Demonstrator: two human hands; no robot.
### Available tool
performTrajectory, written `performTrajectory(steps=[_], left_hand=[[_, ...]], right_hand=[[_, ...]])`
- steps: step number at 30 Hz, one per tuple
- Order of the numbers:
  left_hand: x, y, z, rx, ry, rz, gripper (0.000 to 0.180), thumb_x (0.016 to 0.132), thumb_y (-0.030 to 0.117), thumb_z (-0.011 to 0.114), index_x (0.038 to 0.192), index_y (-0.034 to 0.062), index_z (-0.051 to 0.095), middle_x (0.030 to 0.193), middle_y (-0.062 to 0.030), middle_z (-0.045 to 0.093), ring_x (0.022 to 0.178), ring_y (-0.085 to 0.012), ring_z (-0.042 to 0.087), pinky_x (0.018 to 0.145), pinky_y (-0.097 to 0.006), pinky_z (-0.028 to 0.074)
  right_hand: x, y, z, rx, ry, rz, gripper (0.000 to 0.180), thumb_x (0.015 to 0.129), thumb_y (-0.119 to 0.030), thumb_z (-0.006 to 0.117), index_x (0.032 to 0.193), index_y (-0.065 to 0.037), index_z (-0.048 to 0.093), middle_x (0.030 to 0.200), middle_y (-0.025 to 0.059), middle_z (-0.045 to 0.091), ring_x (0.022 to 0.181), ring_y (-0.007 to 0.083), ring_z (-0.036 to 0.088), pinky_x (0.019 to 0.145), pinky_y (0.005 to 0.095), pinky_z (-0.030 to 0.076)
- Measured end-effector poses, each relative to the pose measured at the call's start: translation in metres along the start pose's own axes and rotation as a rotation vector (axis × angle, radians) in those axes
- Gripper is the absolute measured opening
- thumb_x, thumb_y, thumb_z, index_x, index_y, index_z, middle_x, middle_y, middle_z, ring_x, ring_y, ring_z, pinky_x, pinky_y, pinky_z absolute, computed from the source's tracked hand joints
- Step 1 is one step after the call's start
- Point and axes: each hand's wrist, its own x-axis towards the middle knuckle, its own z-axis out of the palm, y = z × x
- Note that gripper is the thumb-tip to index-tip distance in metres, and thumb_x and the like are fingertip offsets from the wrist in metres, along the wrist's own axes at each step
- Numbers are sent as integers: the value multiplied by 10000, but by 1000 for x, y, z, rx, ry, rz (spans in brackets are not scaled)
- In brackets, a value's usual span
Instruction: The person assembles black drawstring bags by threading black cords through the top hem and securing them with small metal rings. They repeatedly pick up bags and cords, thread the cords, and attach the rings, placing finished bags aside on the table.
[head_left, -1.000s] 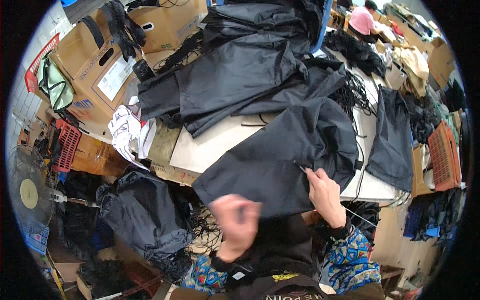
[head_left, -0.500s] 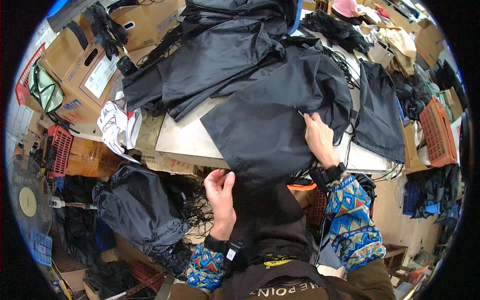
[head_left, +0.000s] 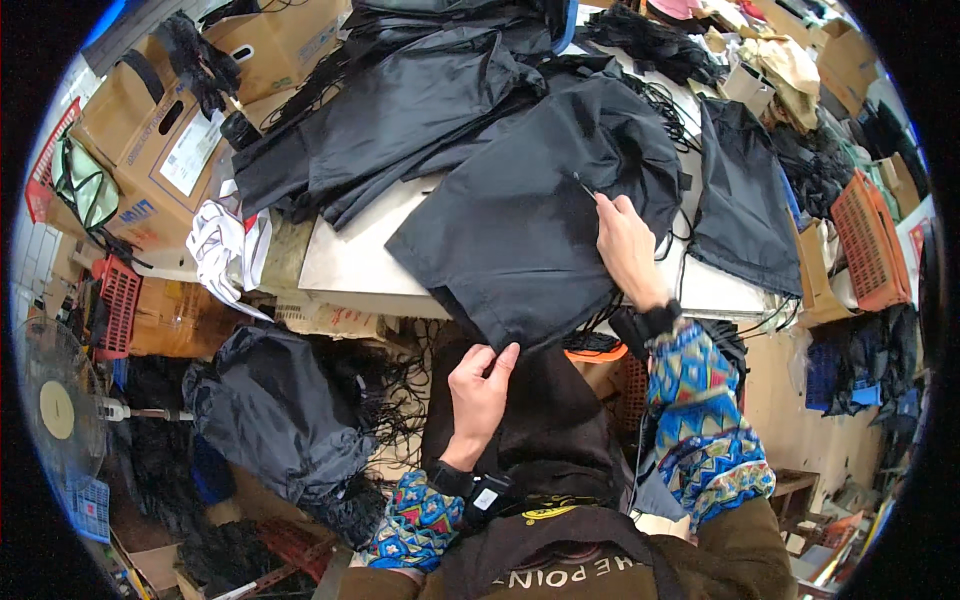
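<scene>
A black fabric bag (head_left: 500, 230) with thin black cords lies across the table's near edge, one corner hanging toward me. My left hand (head_left: 478, 395) pinches that near corner between thumb and fingertips. My right hand (head_left: 628, 248) rests over the bag's right part, closed around a thin, pointed metal tool (head_left: 587, 189). Its tip points up and left over the fabric; most of the tool is hidden in my fingers, so its exact kind is unclear. More black bags (head_left: 420, 110) are piled behind, and another black bag (head_left: 745, 200) lies to the right.
Cardboard boxes (head_left: 165, 130) and white cloth (head_left: 222, 245) stand at the left of the white table (head_left: 350, 260). Below them are a heap of black fabric (head_left: 280, 410) and a fan (head_left: 58, 405). An orange crate (head_left: 868, 240) stands at the right.
My left hand has moved right and up and now pinches the bag's near corner, which has folded up. My right hand has shifted slightly up and left, showing more of the tool.
</scene>
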Motion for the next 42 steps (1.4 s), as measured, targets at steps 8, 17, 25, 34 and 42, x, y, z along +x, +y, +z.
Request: performTrajectory(steps=[8,17,25,34,42], left_hand=[[6,28,24,-729,-178,-395,250,889,208,642,729,17,631,679,-1,570,595,-66,536,535,-229,485],[-1,26,23,-201,-268,-16,162,859,108,657,878,-53,667,802,-102,662,681,-124,629,632,-258,519],[7,48,21,-1014,-316,-553,155,909,128,589,934,-22,622,880,-129,681,776,-210,683,666,-293,580],[9,54,22,-982,-244,-593,141,869,174,661,862,36,632,841,-58,672,730,-129,647,635,-237,531],[7,50,21,-801,-187,-492,145,848,167,693,854,27,655,793,-12,651,676,-57,585,632,-216,493]], right_hand=[[-108,-86,-99,517,-335,242,302,778,-218,719,958,12,642,769,133,595,666,235,590,587,332,472],[-125,-92,-80,652,-245,348,327,778,-86,642,1078,32,587,809,141,575,667,266,583,587,346,476],[-122,-92,-109,501,-98,181,212,873,-56,566,1070,20,571,847,152,556,703,327,588,594,374,486],[-128,-98,-141,217,-307,71,69,852,-103,584,891,-51,561,708,97,500,573,294,581,467,392,460],[-127,-97,-141,255,-425,22,75,863,-113,570,878,-43,548,701,109,504,568,306,573,470,408,456]])
